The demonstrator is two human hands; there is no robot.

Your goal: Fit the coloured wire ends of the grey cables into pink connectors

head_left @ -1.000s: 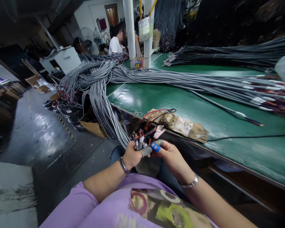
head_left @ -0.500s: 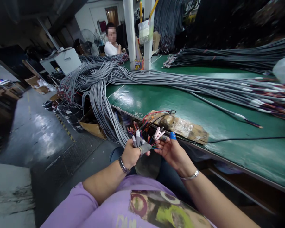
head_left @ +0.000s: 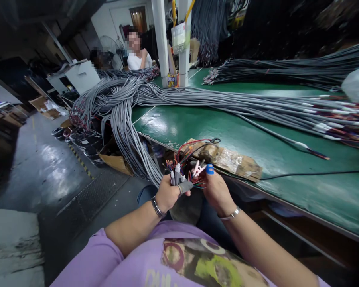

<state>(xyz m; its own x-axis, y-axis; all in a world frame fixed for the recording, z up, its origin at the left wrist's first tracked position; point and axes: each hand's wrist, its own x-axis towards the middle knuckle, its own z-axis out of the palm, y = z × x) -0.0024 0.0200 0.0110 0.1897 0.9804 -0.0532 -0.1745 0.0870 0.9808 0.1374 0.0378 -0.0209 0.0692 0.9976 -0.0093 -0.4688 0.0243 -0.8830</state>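
Observation:
My left hand (head_left: 168, 194) is wrapped round several grey cables (head_left: 149, 161) near their white-sleeved ends, its thumb covered in grey. Thin coloured wires (head_left: 200, 184) fan out to the right of that thumb. Beside them is my right hand (head_left: 217, 192), with a blue cover on one finger; its fingers are bent together at the wire tips, and what they grip is too small to make out. A pale pink clip (head_left: 199, 170) shows just left of the blue cover. Red and black leads (head_left: 182, 150) rise behind the cable ends.
A taped cardboard piece (head_left: 231, 160) lies along the edge of the green table (head_left: 287, 199). Long grey cables (head_left: 215, 99) stretch across it, with dark cables (head_left: 272, 69) farther back. A person (head_left: 139, 59) is beyond the white posts (head_left: 184, 59). An open box (head_left: 115, 162) stands below.
My right hand has moved slightly left and turned, its fingers closing in at the wires. My left hand has shifted slightly right. The person in the background has changed posture.

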